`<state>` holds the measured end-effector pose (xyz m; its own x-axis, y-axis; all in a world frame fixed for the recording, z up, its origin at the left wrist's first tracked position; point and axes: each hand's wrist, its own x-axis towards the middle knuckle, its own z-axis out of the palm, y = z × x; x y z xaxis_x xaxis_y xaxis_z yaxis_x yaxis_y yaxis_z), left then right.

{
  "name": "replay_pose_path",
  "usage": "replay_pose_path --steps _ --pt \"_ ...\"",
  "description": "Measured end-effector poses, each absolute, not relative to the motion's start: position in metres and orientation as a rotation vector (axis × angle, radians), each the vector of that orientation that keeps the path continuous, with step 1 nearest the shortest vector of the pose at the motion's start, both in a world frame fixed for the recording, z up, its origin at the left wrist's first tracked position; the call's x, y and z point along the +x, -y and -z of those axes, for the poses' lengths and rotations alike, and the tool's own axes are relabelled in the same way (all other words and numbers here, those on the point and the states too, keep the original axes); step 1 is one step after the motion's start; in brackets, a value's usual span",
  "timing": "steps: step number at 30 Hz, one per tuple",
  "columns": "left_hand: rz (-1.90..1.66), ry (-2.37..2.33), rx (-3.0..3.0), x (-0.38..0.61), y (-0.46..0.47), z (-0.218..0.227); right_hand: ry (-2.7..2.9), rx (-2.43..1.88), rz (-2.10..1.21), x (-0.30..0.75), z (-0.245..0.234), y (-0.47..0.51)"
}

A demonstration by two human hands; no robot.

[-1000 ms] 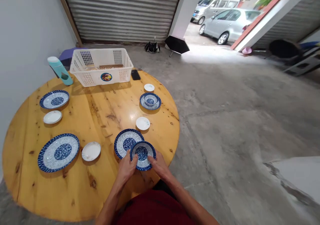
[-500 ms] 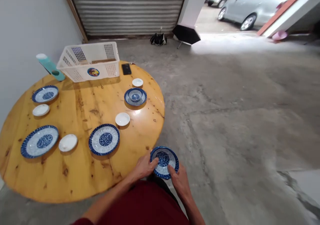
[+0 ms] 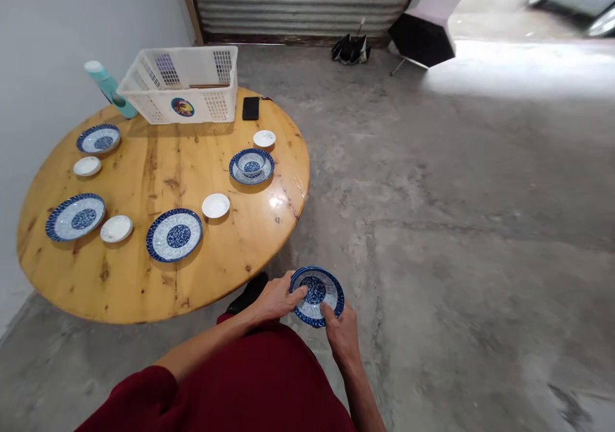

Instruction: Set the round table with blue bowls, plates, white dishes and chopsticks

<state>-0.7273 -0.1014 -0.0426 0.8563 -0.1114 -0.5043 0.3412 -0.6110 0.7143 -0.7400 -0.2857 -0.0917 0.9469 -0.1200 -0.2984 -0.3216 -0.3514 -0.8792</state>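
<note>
1. Here, our left hand (image 3: pixel 278 296) at nine o'clock and right hand (image 3: pixel 343 331) at five pinch a blue-rimmed bowl (image 3: pixel 314 286) beyond the table (image 3: pixel 192 163).
2. Probably light, stiff, slick and breakable; opposite rims suit our hold.
3. From it, the table's edge intervenes before a patterned plate (image 3: pixel 178 235) at ten; a white basket (image 3: pixel 200 108) stands near eleven.

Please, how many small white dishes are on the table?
4: a far-left dish, a near-left dish, one dish right of centre, and a far-right dish near the black object. The basket could hide others.
</note>
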Motion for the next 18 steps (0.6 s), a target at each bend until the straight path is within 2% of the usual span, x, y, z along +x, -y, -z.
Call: replay_pose_path --steps 9,18 --pt "0.508 -0.284 2.042 -0.653 0.094 0.062 -0.16 -1.984 -0.334 -0.639 0.094 0.281" --pt "0.389 -0.496 2.076 -0.547 0.036 0.037 0.181 -2.031 -0.501 -0.475 0.06 0.215"
